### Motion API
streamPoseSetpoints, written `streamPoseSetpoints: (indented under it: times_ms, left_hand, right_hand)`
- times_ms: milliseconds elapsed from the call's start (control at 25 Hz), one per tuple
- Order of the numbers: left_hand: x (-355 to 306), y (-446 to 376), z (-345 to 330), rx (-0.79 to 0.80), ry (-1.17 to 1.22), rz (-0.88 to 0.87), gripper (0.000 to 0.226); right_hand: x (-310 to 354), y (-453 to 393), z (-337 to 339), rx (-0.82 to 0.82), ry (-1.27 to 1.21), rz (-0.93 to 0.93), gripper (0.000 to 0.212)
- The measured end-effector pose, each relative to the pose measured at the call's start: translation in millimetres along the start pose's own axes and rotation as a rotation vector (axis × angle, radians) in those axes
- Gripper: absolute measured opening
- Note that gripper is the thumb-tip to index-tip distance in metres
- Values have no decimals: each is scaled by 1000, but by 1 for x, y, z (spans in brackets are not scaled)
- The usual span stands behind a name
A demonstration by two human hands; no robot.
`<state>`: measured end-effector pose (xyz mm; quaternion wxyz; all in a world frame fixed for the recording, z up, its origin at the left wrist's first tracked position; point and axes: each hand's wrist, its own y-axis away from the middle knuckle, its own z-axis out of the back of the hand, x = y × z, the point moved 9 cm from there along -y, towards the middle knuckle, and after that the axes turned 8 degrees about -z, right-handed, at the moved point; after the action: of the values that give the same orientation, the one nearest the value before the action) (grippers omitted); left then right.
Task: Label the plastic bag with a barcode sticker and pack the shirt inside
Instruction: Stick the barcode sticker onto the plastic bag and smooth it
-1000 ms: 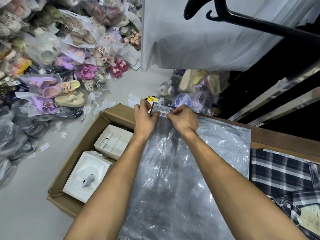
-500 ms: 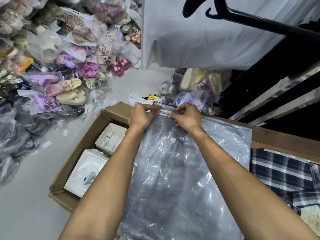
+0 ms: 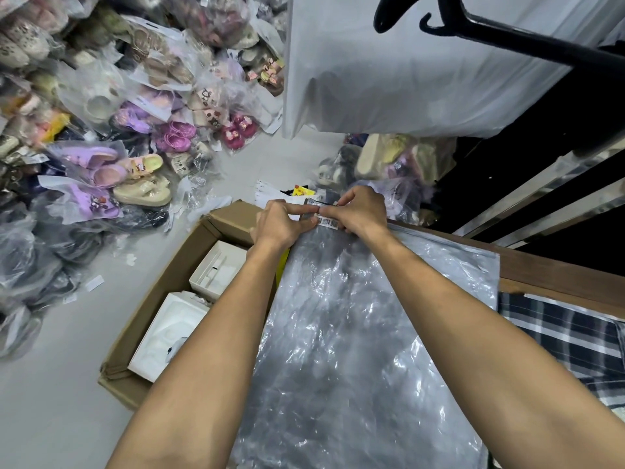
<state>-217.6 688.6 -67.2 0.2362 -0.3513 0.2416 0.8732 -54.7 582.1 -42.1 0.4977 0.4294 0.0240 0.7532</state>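
Observation:
A clear, crinkled plastic bag (image 3: 365,350) lies flat in front of me, its far end under both hands. A white barcode sticker (image 3: 327,222) sits on the bag's far edge. My left hand (image 3: 282,225) pinches the bag's top edge at the sticker's left end, index finger stretched across. My right hand (image 3: 362,211) presses fingertips on the sticker's right part and the bag's edge. A dark plaid shirt (image 3: 568,340) lies at the right, partly cut off by the frame.
An open cardboard box (image 3: 162,292) with white trays stands at the left. Bagged sandals (image 3: 128,164) pile up on the floor beyond. A brown ledge (image 3: 558,275) runs behind the bag. A black hanger (image 3: 473,25) and a white sheet hang above.
Both hands have shifted slightly along the bag's top edge. The sticker now lies flatter on the bag, with fingers pressing over it.

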Motion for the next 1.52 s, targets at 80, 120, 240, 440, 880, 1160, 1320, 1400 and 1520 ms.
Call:
streamPoseSetpoints:
  times_ms: [80, 120, 240, 440, 880, 1160, 1320, 1400, 1520]
  left_hand:
    - [0, 1, -1, 13, -42, 18, 26]
    - [0, 1, -1, 19, -54, 29, 29]
    - [-1, 2, -1, 19, -73, 44, 31]
    - [1, 1, -2, 6, -88, 40, 31]
    - [11, 2, -11, 25, 52, 48, 19]
    - [49, -27, -50, 165, 292, 80, 35]
    - [46, -26, -42, 194, 208, 124, 19]
    - [55, -35, -45, 187, 126, 92, 26]
    - [47, -30, -42, 205, 89, 70, 35]
  right_hand:
    - [1, -2, -2, 10, 11, 10, 37]
    - [2, -2, -3, 12, 18, 21, 37]
    - [5, -2, -5, 1, 104, 86, 37]
    - [3, 0, -1, -14, 167, 161, 27]
    - [5, -1, 7, 28, 275, 234, 22]
    - [29, 35, -22, 258, 278, 495, 45]
    - [23, 44, -35, 266, 372, 535, 54]
    - [14, 43, -35, 267, 412, 521, 58]
    - [3, 40, -23, 246, 418, 527, 54]
